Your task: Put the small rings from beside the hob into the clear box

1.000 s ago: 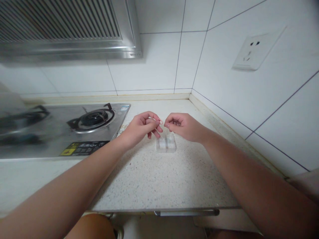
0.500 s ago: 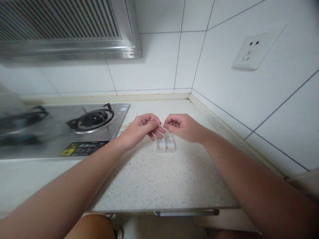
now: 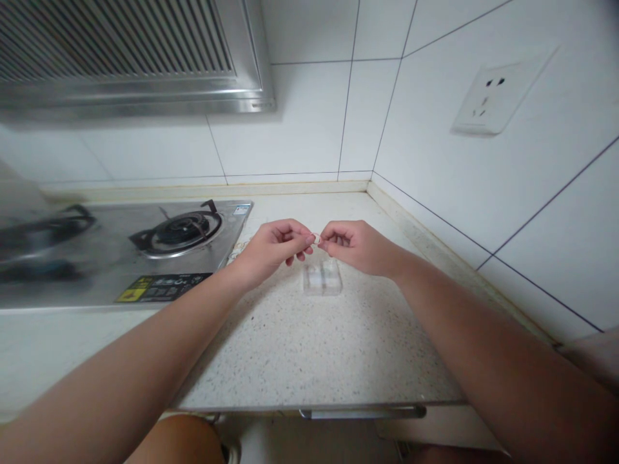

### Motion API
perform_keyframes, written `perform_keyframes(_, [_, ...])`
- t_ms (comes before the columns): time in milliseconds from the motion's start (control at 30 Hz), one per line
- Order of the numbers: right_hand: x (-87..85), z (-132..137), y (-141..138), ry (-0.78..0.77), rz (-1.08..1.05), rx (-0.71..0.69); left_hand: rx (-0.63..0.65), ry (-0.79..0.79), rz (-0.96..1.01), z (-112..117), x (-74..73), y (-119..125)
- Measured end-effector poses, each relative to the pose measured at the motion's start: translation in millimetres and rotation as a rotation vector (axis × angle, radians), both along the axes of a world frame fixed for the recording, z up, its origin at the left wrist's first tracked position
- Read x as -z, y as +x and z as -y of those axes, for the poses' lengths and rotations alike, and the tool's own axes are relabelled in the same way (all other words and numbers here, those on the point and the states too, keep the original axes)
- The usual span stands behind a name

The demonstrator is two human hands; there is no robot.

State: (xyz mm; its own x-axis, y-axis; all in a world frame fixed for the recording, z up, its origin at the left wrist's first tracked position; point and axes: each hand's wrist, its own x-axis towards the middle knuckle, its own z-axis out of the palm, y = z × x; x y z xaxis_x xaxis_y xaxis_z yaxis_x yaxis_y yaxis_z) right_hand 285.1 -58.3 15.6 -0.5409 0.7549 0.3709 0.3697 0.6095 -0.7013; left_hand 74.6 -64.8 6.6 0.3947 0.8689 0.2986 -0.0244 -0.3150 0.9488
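My left hand (image 3: 278,248) and my right hand (image 3: 355,245) meet fingertip to fingertip just above the speckled countertop (image 3: 309,335). Both are closed in a pinch on one tiny pale object (image 3: 316,238), too small to name. Right below and slightly nearer than the fingertips, a small clear plastic box (image 3: 322,278) rests on the counter. Neither hand touches the box.
A steel gas hob (image 3: 120,254) with a black burner (image 3: 181,229) lies to the left. A range hood (image 3: 130,58) hangs above it. White tiled walls close the corner, with a socket (image 3: 491,96) on the right wall. A drawer handle (image 3: 362,412) shows under the counter's front edge.
The left fingers have curled in and closed the small gap to the right fingertips. The pinched object looked pinkish a second ago and now looks pale. The box has stayed put.
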Motion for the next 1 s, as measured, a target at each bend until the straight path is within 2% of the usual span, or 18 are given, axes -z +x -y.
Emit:
perform_keyframes(500, [0.3, -0.5, 0.9, -0.001, 0.023, -0.001, 0.053, -0.027, 0.032, -0.5, 1.6, -0.6])
perform_keyframes(1000, [0.4, -0.4, 1.4, -0.003, 0.027, -0.004, 0.0, 0.001, 0.048, 0.1, 0.5, -0.1])
